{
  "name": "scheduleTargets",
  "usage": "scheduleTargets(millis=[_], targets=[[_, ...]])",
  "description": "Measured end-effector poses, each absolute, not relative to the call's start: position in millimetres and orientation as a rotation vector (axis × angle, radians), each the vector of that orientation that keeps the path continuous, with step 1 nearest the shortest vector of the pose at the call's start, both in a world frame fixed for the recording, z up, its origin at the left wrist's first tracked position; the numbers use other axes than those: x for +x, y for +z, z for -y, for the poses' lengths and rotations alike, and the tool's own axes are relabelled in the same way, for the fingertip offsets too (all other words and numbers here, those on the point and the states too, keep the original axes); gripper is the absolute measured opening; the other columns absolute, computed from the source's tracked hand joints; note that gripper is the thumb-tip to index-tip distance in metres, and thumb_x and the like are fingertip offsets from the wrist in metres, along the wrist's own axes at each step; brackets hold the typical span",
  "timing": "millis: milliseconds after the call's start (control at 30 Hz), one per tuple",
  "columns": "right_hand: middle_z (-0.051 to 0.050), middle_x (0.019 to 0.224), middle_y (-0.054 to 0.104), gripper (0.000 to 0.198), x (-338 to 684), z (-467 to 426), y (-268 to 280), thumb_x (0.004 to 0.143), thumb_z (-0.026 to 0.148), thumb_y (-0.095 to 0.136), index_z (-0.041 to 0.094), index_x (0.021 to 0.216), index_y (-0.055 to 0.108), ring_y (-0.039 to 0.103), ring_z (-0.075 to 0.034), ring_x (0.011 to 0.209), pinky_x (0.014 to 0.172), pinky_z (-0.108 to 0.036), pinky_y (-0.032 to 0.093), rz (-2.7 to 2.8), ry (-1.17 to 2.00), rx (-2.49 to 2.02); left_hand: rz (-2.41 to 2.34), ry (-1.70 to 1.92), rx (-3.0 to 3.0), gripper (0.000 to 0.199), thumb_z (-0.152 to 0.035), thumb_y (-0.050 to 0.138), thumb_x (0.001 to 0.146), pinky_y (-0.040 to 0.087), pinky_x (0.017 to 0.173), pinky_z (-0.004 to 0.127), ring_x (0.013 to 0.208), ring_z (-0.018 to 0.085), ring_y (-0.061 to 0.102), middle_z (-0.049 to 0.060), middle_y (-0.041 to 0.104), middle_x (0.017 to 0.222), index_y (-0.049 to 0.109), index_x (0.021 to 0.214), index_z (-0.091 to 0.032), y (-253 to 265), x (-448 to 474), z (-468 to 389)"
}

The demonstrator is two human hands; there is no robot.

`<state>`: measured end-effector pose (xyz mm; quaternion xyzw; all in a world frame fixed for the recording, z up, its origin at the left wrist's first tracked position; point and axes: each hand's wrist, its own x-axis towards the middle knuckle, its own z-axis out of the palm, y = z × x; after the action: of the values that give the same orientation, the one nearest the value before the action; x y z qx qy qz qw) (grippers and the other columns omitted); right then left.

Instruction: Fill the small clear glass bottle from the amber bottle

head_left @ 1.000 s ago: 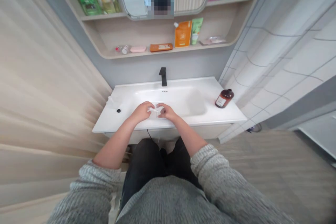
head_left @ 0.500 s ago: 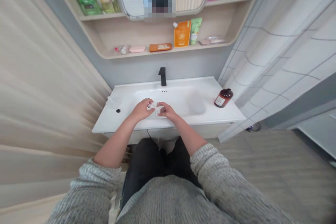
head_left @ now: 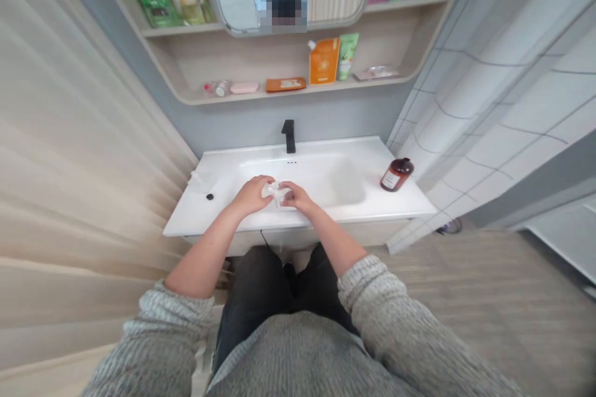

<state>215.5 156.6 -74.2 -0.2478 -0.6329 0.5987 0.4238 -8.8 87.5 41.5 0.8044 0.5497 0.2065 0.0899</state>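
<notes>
My left hand [head_left: 250, 195] and my right hand [head_left: 298, 197] meet over the front of the white sink [head_left: 410, 201]. Between their fingers is a small white object [head_left: 274, 191], crumpled or translucent; both hands pinch it. What it is I cannot tell. A black faucet [head_left: 289, 135] stands behind the basin, straight ahead of the hands.
A brown pump bottle [head_left: 397, 175] stands on the sink's right ledge. A small black item [head_left: 210, 196] lies on the left ledge. The shelf [head_left: 298, 88] above carries an orange pouch [head_left: 324, 61], a green tube and a pink soap case. Tiled wall on the right, ribbed panel on the left.
The fingers of both hands have shifted slightly around the white object, which sits a little higher between them. The arms stay in place.
</notes>
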Motion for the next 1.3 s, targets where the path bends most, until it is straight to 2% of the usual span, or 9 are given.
scheduleTargets(millis=[67,133,233,367,533,667,833,1000,1300], targets=[[-0.001,0.131,0.072,0.064,215.6,-157.7,-74.8,0.060,0.034,0.099,0.029,0.118,0.073,0.061,-0.013,0.076,0.077,-0.032,0.053,1.586,1.505,-0.620,-1.712,0.602,2.352,0.034,-0.030,0.071,0.097,0.056,0.118,0.052,0.128,0.035,0.072,0.012,0.081,0.132,0.077,0.130,-0.022,41.2,-9.0,-87.7],[-0.001,0.130,0.073,0.065,215.8,-158.2,-75.2,0.059,0.034,0.099,0.028,0.119,0.073,0.060,-0.013,0.076,0.076,-0.031,0.052,1.590,1.511,-0.623,-1.695,0.545,2.361,0.029,-0.026,0.069,0.098,0.056,0.118,0.051,0.126,0.035,0.073,0.011,0.082,0.127,0.079,0.125,-0.024,41.3,-9.7,-87.4],[-0.001,0.130,0.073,0.067,216.3,-157.8,-75.6,0.059,0.033,0.100,0.028,0.120,0.073,0.060,-0.013,0.077,0.078,-0.032,0.053,1.572,1.515,-0.621,-1.640,0.543,2.391,0.040,-0.022,0.072,0.093,0.055,0.120,0.050,0.129,0.034,0.072,0.009,0.082,0.134,0.078,0.133,-0.025,41.4,-11.5,-86.4],[-0.002,0.130,0.073,0.066,216.7,-156.8,-75.7,0.058,0.030,0.100,0.028,0.119,0.074,0.060,-0.014,0.077,0.079,-0.033,0.053,1.582,1.518,-0.621,-1.706,0.550,2.326,0.030,-0.039,0.072,0.101,0.057,0.116,0.049,0.124,0.034,0.074,0.010,0.084,0.129,0.081,0.126,-0.023,39.9,-13.4,-86.7],[0.001,0.120,0.075,0.061,218.3,-159.0,-74.3,0.054,0.027,0.098,0.027,0.111,0.078,0.059,-0.013,0.076,0.078,-0.031,0.050,1.583,1.571,-0.632,-1.595,0.494,2.426,0.026,-0.033,0.072,0.101,0.058,0.115,0.048,0.123,0.033,0.076,0.012,0.084,0.126,0.083,0.121,-0.022,41.5,-15.4,-86.7],[0.000,0.109,0.078,0.048,221.6,-160.9,-72.1,0.056,0.028,0.092,0.024,0.103,0.082,0.064,-0.020,0.088,0.081,-0.031,0.049,1.532,1.723,-0.556,-1.458,0.513,2.496,0.027,-0.037,0.072,0.103,0.059,0.112,0.047,0.120,0.032,0.076,0.012,0.083,0.121,0.084,0.122,-0.022,46.3,-16.6,-83.0],[-0.001,0.111,0.081,0.057,222.9,-158.9,-72.4,0.056,0.028,0.088,0.028,0.114,0.086,0.067,-0.026,0.103,0.090,-0.035,0.051,1.402,1.779,-0.594,-1.489,0.615,2.425,0.027,-0.040,0.070,0.103,0.058,0.113,0.047,0.119,0.031,0.076,0.010,0.084,0.122,0.083,0.120,-0.023,43.2,-16.4,-81.8],[-0.002,0.122,0.081,0.062,220.7,-156.7,-72.6,0.058,0.026,0.091,0.030,0.119,0.084,0.067,-0.027,0.111,0.097,-0.038,0.053,1.406,1.676,-0.648,-1.726,0.639,2.197,0.030,-0.045,0.066,0.105,0.061,0.095,0.042,0.099,0.029,0.079,0.009,0.086,0.109,0.083,0.115,-0.023,33.7,-12.3,-87.0],[0.000,0.100,0.076,0.062,225.5,-155.0,-65.6,0.057,0.031,0.090,0.024,0.118,0.082,0.061,-0.016,0.073,0.073,-0.032,0.051,1.414,1.889,-0.549,-1.563,0.648,2.245,0.025,-0.045,0.070,0.102,0.059,0.098,0.039,0.103,0.028,0.078,0.007,0.086,0.110,0.082,0.106,-0.024,38.0,-13.2,-85.4]])
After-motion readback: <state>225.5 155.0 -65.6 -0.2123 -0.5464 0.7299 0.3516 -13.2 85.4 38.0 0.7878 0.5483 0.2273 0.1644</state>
